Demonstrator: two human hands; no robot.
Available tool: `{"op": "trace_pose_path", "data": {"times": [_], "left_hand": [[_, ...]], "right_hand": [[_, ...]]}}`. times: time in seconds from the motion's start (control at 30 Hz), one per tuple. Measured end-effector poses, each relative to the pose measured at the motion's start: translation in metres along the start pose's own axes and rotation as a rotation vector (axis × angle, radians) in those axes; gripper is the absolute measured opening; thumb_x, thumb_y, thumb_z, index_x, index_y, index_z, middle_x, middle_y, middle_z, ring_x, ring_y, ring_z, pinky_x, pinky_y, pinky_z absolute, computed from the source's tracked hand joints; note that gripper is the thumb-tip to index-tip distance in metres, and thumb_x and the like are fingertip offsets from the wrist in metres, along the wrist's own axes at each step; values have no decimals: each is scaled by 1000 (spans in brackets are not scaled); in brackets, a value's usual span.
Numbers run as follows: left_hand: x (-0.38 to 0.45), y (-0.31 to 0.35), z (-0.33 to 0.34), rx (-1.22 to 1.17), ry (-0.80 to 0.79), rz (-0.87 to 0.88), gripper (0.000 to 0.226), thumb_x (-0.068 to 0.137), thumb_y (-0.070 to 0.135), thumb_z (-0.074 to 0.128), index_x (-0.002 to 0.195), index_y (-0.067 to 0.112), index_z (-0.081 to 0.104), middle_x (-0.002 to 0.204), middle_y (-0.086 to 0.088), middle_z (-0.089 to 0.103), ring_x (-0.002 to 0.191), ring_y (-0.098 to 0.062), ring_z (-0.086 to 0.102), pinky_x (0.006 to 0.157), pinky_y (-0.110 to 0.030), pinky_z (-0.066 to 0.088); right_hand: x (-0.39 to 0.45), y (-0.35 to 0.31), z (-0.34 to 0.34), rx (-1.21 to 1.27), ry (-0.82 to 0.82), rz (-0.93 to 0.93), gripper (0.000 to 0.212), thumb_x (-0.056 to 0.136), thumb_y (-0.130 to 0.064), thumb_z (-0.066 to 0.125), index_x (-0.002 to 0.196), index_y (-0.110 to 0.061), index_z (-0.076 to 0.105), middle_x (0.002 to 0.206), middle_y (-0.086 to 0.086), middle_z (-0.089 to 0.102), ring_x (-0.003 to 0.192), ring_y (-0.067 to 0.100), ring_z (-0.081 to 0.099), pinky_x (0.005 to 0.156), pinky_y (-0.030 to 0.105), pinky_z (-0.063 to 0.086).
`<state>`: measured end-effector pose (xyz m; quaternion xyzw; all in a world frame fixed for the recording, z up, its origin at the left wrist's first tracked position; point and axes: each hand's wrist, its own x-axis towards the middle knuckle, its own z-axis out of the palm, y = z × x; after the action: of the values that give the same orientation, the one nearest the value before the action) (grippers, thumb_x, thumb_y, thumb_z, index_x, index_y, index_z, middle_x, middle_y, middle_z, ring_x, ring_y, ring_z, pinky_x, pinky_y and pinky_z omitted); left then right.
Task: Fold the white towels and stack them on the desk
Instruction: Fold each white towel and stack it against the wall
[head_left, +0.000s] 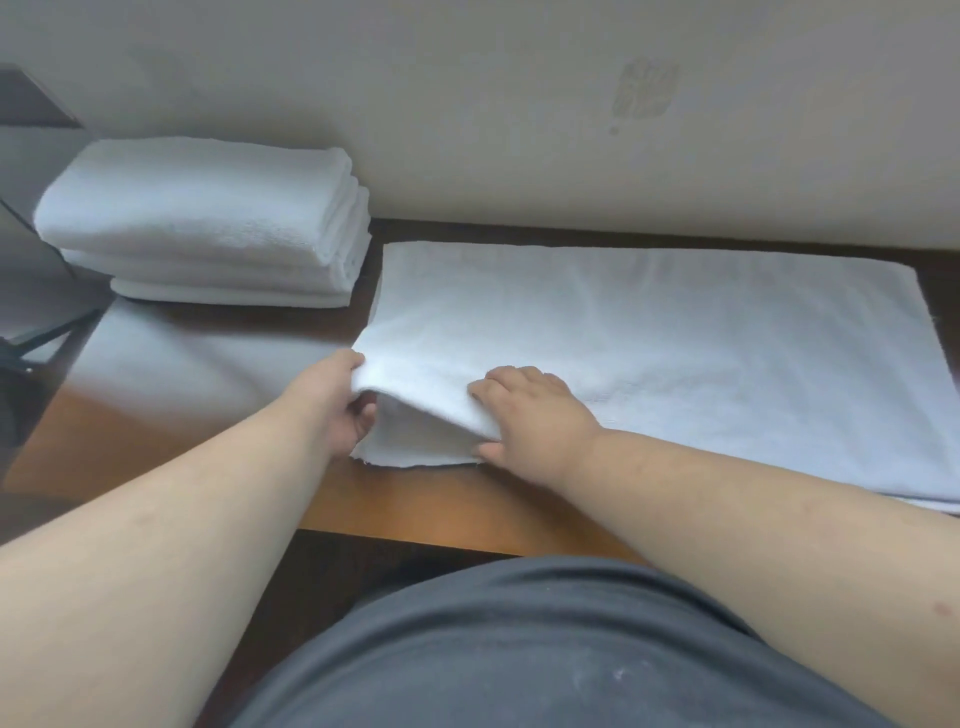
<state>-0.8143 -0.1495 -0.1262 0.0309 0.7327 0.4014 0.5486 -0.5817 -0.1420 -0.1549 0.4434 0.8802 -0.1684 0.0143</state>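
Towel (649, 353) lay flat on the desk (441, 525), its long axis running left to right, most of its length stretching away to the right of both hands; the left hand (337, 405) pinched the raised near-left corner, nearer the stack (208, 223); the right hand (530, 415) rested beside it, fingers over the upper layer and thumb at its edge; one towel was in work; the stack, well left, seemingly held three folded ones.
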Motion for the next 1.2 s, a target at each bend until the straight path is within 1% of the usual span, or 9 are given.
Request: {"op": "trace_pose_path", "data": {"times": [0.1, 0.17, 0.3, 0.43, 0.7, 0.8, 1.0, 1.1, 1.2], "left_hand": [[-6, 3, -1, -174, -95, -47, 11, 94, 25, 56, 96, 16, 63, 54, 6, 61, 40, -4, 55, 36, -15, 43], [-6, 3, 0, -215, -88, -31, 10, 95, 24, 58, 94, 16, 63, 55, 5, 63, 41, -4, 56, 38, -16, 44], [3, -8, -5, 33, 91, 42, 9, 95, 24, 57, 97, 17, 62, 74, 0, 62, 48, -10, 56, 37, -15, 42], [10, -32, -15, 358, 142, 7, 23, 95, 35, 53, 107, 16, 59, 91, -3, 63, 72, -17, 63, 49, -26, 49], [7, -32, -18, 911, 169, 258, 26, 80, 37, 61, 96, 17, 59, 80, -10, 69, 73, -31, 69, 74, -39, 59], [6, -29, -14, 1064, 129, 271, 43, 77, 41, 73, 106, 16, 53, 91, -8, 66, 82, -31, 66, 75, -36, 56], [10, -20, -9, 1048, 252, 265, 52, 76, 22, 64, 122, 15, 41, 111, -14, 59, 97, -36, 60, 88, -41, 52], [-2, -21, 11, 1296, 381, 637, 68, 79, 21, 64, 137, 28, 30, 133, -10, 39, 122, -31, 38, 101, -41, 35], [-19, -30, 63, 1430, -51, 1191, 53, 91, 14, 50, 141, 28, 41, 140, -3, 41, 127, -23, 36, 106, -33, 30]], "right_hand": [[10, -11, -11, 15, 31, 36, 25, 87, -18, 56, 111, -20, 54, 115, 0, 50, 109, 26, 48, 89, 38, 43], [15, -7, -21, 52, 17, 78, 24, 81, -2, 48, 96, -19, 56, 100, -1, 53, 96, 26, 55, 77, 36, 49], [13, 19, -36, 132, -1, 136, 32, 87, -11, 46, 110, -28, 62, 107, -2, 58, 97, 25, 58, 79, 34, 49], [-3, 29, -21, 81, -304, 117, 43, 90, -14, 46, 129, -30, 52, 125, -4, 49, 115, 21, 50, 85, 32, 42], [-14, 17, -3, -45, -221, 1, 33, 88, -42, 61, 114, -23, 51, 109, -3, 54, 100, 23, 53, 77, 37, 47], [-12, 13, -2, -29, -192, 7, 23, 93, -30, 55, 112, -18, 53, 109, 3, 54, 99, 27, 54, 76, 38, 47], [-15, 16, -3, 178, -198, 34, 26, 96, -34, 49, 118, -25, 59, 111, -5, 56, 102, 19, 54, 84, 34, 46], [-26, 31, -8, 359, -28, 185, 21, 96, -40, 48, 109, -31, 63, 98, -15, 57, 92, 13, 59, 76, 29, 45], [-48, 58, -6, 223, 62, 354, 16, 94, -35, 48, 102, -28, 59, 97, -10, 54, 91, 17, 57, 74, 32, 46]]}}
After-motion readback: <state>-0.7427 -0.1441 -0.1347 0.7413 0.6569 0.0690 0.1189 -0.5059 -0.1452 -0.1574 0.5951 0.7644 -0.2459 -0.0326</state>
